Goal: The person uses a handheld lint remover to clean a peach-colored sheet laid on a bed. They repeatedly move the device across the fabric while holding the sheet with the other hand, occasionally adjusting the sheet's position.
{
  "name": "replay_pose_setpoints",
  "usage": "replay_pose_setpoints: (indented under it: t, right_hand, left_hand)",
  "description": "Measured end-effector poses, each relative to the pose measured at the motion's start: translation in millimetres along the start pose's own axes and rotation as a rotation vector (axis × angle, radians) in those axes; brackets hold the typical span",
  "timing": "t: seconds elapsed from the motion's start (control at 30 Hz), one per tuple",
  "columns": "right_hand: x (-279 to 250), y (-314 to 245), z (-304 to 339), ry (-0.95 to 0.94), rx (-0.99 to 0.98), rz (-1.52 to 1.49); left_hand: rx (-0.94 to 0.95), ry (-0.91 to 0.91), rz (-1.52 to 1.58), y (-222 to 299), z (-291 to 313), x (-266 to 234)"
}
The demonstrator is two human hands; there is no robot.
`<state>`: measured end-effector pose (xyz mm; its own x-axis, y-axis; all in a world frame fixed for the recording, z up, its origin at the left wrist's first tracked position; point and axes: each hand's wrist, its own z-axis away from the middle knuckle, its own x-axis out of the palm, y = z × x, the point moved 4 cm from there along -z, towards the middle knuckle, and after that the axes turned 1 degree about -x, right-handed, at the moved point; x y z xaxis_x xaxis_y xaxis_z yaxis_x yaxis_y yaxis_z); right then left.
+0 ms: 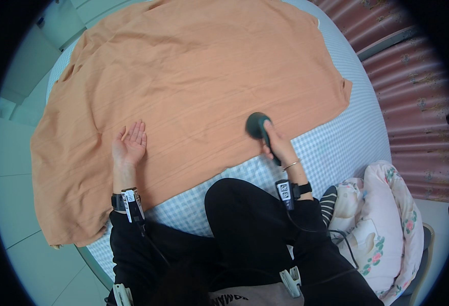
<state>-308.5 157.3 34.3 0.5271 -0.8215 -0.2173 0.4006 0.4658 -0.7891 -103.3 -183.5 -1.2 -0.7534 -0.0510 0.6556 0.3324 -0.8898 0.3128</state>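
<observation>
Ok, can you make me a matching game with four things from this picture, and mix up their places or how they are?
Things:
1. Left hand
2. Dark green round-headed handheld tool
3. Orange blanket
4. Pink floral curtain

Places and states:
A. Spread over the checked sheet
B. Hanging in folds at the upper right
C. Open, palm up
D. Gripped in the right hand

Right pairs: 1-C, 2-D, 3-A, 4-B
</observation>
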Motion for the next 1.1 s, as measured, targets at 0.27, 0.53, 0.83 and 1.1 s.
replay_pose_setpoints:
  t: [0.27,0.53,0.83,1.1]
  right_hand:
    - [37.1,9.4,20.6,-0.129,-0.025,0.005]
    - [-21.0,1.3,-6.4,0.098,-0.036,-0.102]
    - [26.1,17.2,36.0,-0.153,-0.002,0.09]
    - [-36.7,27.6,34.2,0.064,0.072,0.031]
  left_hand:
    - [-0.007,0.0,0.0,4.5,-2.2,-4.7]
    - [-0.007,0.01,-0.002,3.5,-1.5,-5.5]
    - [-0.004,0.0,-0.003,6.2,-3.2,-7.6]
    - [-0.003,-0.009,-0.003,6.8,-2.2,-7.1]
